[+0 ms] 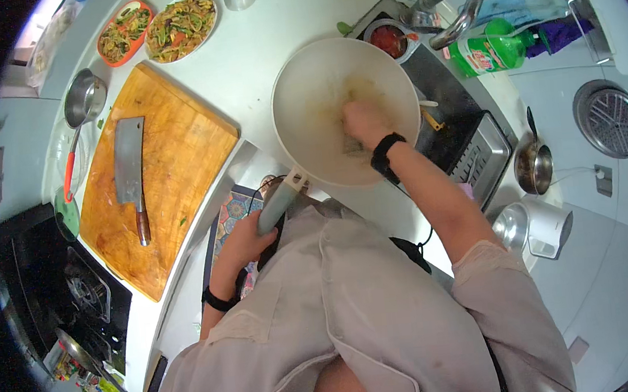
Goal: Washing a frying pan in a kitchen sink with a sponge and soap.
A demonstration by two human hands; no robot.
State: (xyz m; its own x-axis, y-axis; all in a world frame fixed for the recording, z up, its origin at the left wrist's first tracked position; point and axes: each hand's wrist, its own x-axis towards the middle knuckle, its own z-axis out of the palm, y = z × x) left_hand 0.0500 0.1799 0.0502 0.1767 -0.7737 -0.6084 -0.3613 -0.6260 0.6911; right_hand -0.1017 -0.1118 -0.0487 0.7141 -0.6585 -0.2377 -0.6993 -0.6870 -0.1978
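Note:
A large cream-coloured wok (pixel 311 105) is held tilted over the counter and the edge of the dark sink. My left hand (pixel 245 238) is closed around its grey-green handle (pixel 278 202). Inside the wok, my right hand (pixel 366 123) is low against the brown-stained inner surface. A greyish mesh-like scrubber (pixel 353 145) shows partly beneath that hand; the fingertips are hidden. Left of the wok, a cleaver (pixel 130 160) with a wooden handle lies on a wooden cutting board (pixel 189 134).
Two dishes of noodles with vegetables (pixel 180 28) stand at the back left. A curved metal faucet (pixel 471 8), a green detergent bottle (pixel 490 48) and a metal drain basket (pixel 483 160) are at the right. The gas stove (pixel 87 286) is at the lower left, beside a small saucepan's counter.

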